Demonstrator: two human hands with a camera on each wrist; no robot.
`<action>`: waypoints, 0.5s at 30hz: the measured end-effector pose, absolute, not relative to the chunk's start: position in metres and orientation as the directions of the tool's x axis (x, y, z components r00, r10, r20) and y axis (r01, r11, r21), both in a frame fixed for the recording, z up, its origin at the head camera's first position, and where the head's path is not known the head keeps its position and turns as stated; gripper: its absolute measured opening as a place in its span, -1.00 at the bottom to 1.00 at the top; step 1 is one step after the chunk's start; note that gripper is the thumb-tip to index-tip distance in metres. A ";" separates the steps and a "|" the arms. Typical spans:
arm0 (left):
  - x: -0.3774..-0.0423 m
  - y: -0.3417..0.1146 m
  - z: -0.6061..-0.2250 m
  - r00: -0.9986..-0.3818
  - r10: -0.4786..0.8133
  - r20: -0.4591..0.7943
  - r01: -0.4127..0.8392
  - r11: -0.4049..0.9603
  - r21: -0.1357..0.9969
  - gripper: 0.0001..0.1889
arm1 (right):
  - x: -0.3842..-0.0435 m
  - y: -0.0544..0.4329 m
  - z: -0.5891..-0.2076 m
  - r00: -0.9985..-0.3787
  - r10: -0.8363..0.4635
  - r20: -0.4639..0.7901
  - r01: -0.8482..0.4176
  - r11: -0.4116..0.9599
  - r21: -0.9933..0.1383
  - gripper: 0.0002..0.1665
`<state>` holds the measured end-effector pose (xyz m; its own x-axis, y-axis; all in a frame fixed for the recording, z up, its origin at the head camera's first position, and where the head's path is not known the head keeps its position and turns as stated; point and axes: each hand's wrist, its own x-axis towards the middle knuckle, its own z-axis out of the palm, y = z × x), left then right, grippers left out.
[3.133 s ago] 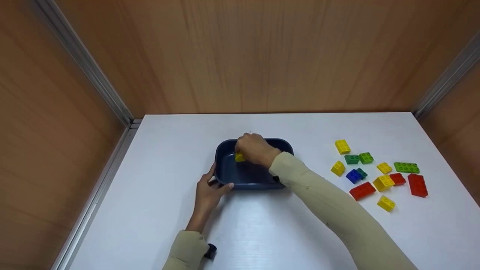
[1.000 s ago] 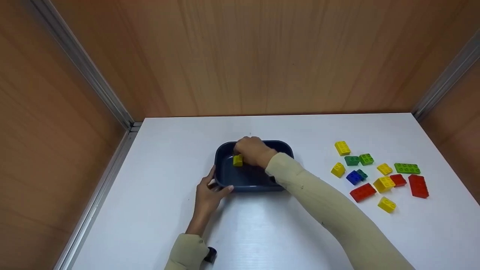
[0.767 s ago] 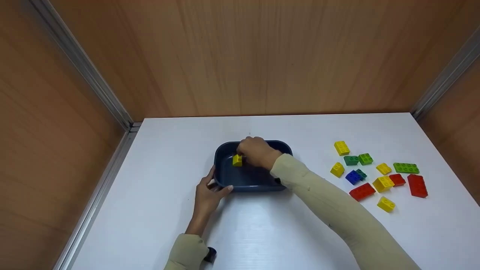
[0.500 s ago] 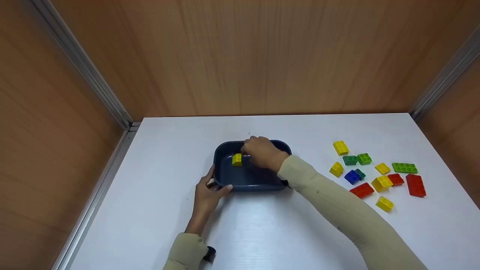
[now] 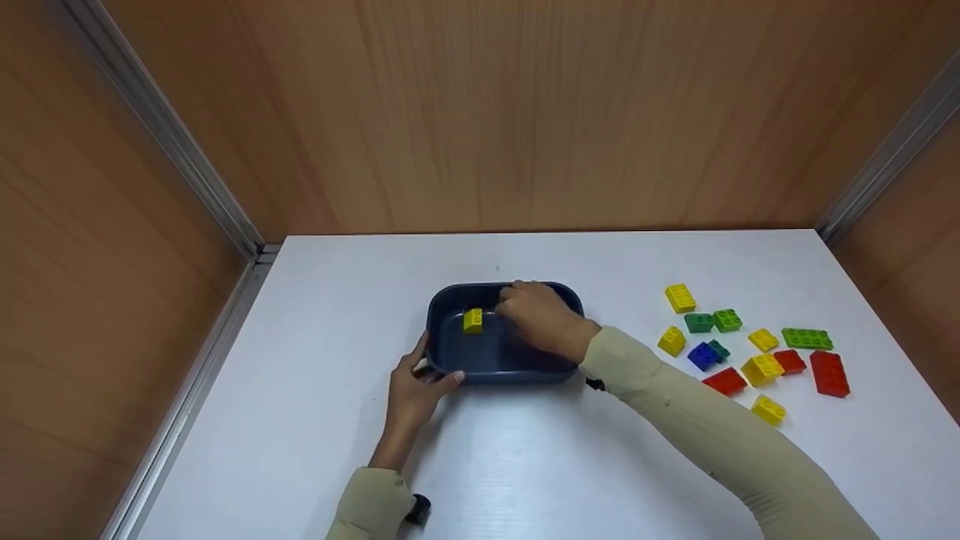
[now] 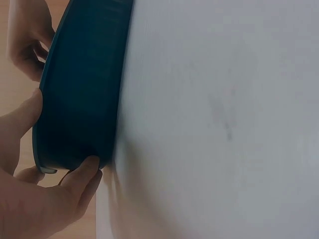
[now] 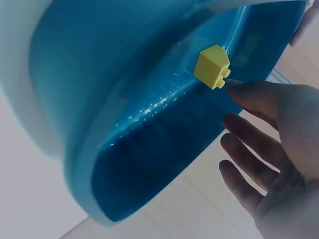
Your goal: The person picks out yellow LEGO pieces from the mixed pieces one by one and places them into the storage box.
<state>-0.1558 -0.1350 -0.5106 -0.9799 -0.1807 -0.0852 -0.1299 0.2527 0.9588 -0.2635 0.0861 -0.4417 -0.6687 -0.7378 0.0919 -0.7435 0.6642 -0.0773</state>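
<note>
The right hand hung over the right half of a dark blue, rounded rectangular tray with its fingers apart and nothing between them. From my right wrist view, its thumb tip appeared just beside the studs of a small yellow toy block with a sloped face. In the head view I could see a narrow gap between that block and the hand; the block sat on the tray floor, left of centre. I had the left hand clamped on the tray's near left corner, thumb against the near wall and fingers along the left end. The tray stood on a white bench, near the middle of its width.

Well to the right of it I saw loose blocks scattered: a long bright green block on the far side, a large red block at the far right of the group, and a blue block against a small dark green block. The khaki right sleeve partly covered another red block.
</note>
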 end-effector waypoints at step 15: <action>-0.155 -0.134 -0.510 -0.980 -0.181 -0.084 -0.133 0.280 0.951 -0.04 | -0.246 0.123 -0.442 -0.660 -0.728 0.182 -0.747 0.663 -0.057 -0.67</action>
<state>-0.1551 -0.1343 -0.5099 -0.9798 -0.1814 -0.0837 -0.1331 0.2801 0.9507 -0.2461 0.1226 -0.4417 -0.6605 -0.7284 0.1824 -0.7467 0.6627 -0.0574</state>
